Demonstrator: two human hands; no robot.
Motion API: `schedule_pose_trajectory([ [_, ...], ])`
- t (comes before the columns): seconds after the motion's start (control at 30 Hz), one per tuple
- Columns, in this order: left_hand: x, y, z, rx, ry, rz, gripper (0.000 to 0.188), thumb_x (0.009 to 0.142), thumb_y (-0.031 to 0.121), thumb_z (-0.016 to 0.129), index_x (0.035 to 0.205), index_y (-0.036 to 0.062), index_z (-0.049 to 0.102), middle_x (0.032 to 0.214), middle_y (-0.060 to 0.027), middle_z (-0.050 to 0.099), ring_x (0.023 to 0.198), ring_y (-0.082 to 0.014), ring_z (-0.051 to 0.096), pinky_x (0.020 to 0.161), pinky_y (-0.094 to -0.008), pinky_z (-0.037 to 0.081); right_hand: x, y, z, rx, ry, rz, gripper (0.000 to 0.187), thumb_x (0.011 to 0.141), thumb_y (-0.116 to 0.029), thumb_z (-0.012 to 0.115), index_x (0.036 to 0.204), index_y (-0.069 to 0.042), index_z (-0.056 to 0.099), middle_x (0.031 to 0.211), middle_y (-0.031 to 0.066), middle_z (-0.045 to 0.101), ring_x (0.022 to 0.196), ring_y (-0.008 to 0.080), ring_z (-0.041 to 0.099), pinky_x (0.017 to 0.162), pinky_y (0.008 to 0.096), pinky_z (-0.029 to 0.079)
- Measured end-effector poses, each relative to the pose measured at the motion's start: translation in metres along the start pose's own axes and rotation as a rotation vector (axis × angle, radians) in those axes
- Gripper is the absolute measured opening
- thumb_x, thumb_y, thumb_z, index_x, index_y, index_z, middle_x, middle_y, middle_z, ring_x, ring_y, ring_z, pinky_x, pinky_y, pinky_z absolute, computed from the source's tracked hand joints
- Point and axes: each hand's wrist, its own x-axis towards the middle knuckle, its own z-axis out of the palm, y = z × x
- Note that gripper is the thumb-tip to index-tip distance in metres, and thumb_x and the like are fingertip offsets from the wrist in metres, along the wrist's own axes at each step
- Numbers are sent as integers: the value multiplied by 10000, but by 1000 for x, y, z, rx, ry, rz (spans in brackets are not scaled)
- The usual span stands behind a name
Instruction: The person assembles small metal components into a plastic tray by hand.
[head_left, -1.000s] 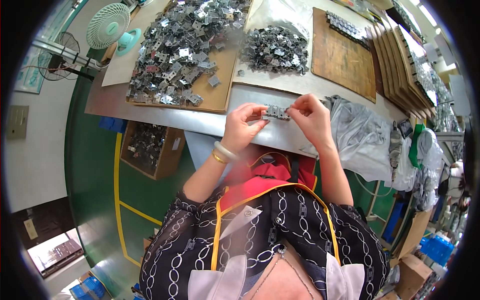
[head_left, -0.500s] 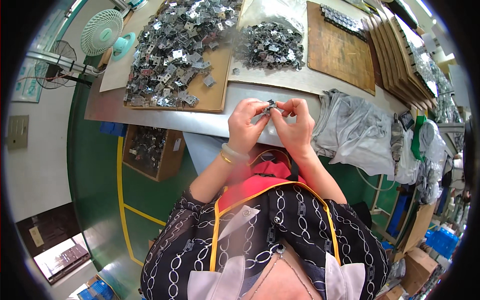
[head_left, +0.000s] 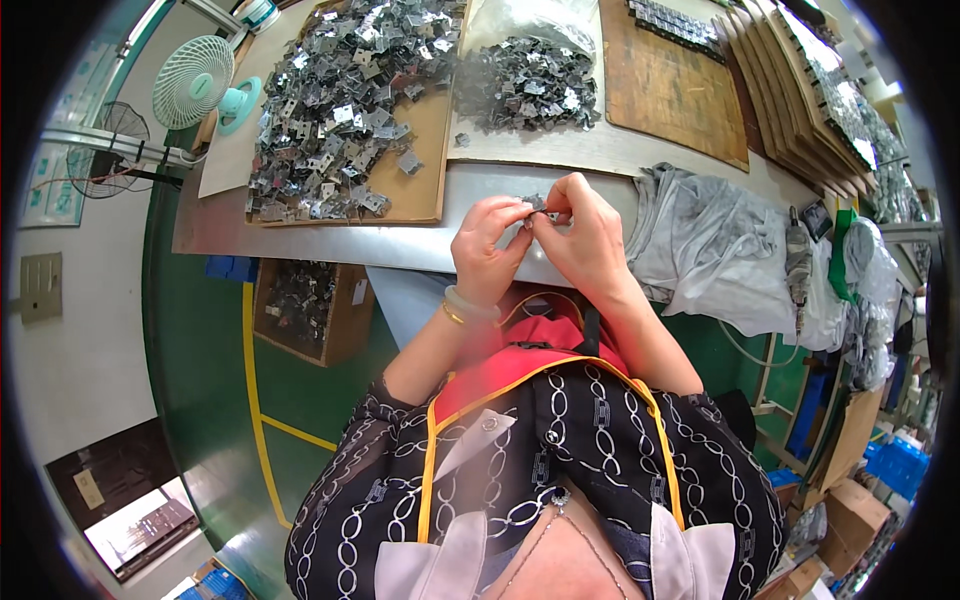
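Over the bare metal near edge of the table (head_left: 400, 238), just beyond the red apron (head_left: 560, 332), the left hand (head_left: 486, 248) and the right hand (head_left: 583, 238) come together at their fingertips, both closed in a pinch on one small metal piece (head_left: 533, 202). It sits between them, a little past the tips of the thumbs, with the left fingers along its left side and the right thumb and forefinger at its right end. What shows of it pokes out on the far side of the fingers, pointing away from the body; the rest is covered, so which way its long axis runs cannot be told. Whether it touches the table is also unclear.

Ahead and to the left, a shallow cardboard tray (head_left: 425, 190) carries a wide heap of shiny metal parts (head_left: 350, 100). Straight ahead, beyond the hands, lies a smaller, darker pile of parts (head_left: 530, 85), with a clear plastic sheet (head_left: 530, 22) behind it. Farther right, a worn wooden board (head_left: 675, 95) bears a row of dark parts (head_left: 676, 28) along its far end, beside a stack of upright boards (head_left: 780, 95). Near the right hand, grey cloth (head_left: 695, 230) drapes over the table edge.
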Motion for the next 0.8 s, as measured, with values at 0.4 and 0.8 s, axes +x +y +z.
schedule_pose_trajectory([
  [0.4, 4, 6, 3, -3, 14, 65, 348, 719, -62, 809, 1037, 60, 736, 1069, -113, 708, 976, -261, 701, 852, -340, 585, -2, -4, -1, -38, 70, -70, 200, 783, -37, 720, 886, -20, 549, 759, 113, 602, 659, 254, 590, 621, 355, 501],
  [0.8, 1, 1, -1, -4, 2, 118, 333, 723, -77, 805, 1024, 37, 721, 1073, -115, 695, 1004, -274, 700, 864, -352, 588, 6, -4, -14, 38, -123, -60, 246, 806, -77, 766, 988, -12, 614, 842, 114, 674, 764, 254, 659, 715, 339, 547],
])
